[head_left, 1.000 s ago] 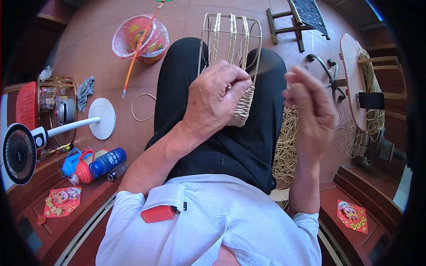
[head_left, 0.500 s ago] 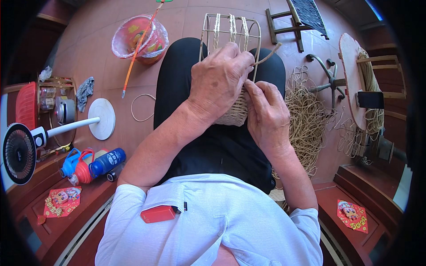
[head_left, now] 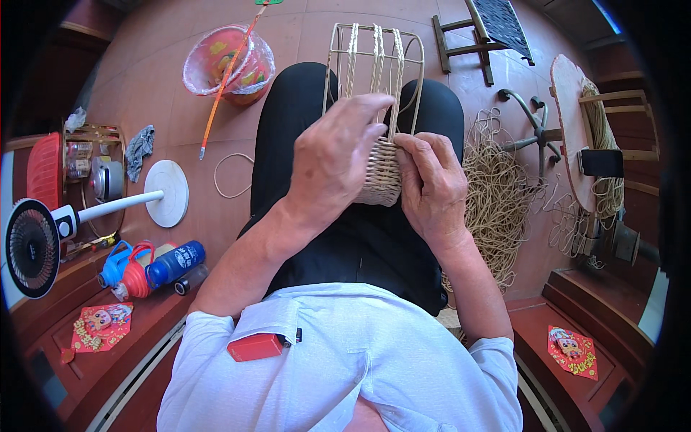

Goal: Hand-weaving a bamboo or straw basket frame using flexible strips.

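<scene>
A partly woven basket (head_left: 382, 176) of tan cord sits between my knees, its lower part closely woven. Above the weave stand a bare wire frame (head_left: 419, 72) and several twisted cord strands (head_left: 377, 57). My right hand (head_left: 437, 187) pinches the basket's right edge, at the top of the weave, between thumb and fingers. Over the basket's left side, my left hand (head_left: 327, 158) has its fingers stretched out and the thumb apart, holding nothing I can see. It hides the left part of the weave. The loose cord end is out of sight.
A big heap of loose cord (head_left: 497, 209) lies on the floor at right, beside a chair base (head_left: 536, 133). A lined bucket (head_left: 227, 65) with an orange stick across it stands far left. Nearer left are a fan (head_left: 32, 248) and bottles (head_left: 175, 263). A stool (head_left: 482, 43) stands far right.
My left hand has let go of the cord end at the right and moved left and nearer, its fingers opening. The right hand stays at the basket's edge.
</scene>
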Available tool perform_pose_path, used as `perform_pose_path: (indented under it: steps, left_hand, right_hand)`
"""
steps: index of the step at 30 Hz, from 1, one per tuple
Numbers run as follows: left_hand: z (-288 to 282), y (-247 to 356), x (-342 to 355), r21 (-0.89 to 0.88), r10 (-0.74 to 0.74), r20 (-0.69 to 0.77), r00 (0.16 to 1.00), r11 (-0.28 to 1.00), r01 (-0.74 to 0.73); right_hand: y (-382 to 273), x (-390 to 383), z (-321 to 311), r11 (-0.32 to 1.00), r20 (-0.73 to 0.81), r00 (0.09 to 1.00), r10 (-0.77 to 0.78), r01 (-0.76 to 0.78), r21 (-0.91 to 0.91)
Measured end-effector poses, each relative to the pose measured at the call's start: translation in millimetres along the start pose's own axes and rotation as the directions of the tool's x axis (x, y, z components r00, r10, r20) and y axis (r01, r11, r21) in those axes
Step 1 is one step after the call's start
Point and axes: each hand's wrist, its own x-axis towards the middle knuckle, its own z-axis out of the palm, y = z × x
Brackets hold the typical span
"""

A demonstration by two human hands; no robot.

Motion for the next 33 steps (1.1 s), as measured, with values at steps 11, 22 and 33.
perform_pose_path:
  steps: [11,22,33]
  left_hand:
    - [-31.1,-11.9,-12.8,-0.177,-0.271,-0.025,0.962,0.949,0.262]
    - [-19.2,-40.7,26.5,0.301,0.253,0.066,0.965,0.917,-0.261]
    - [-40.8,-27.9,2.7,0.104,0.045,0.005,0.999,0.994,-0.045]
  right_hand:
    - [-17.6,8.8,14.5,0.954,0.079,0.970,-0.231,0.241,-0.178]
    - [-31.3,19.0,25.0,0.972,0.120,0.988,-0.098,0.121,-0.201]
    - [-40.3,17.8,24.8,0.983,0.111,0.994,-0.005,0.025,-0.179]
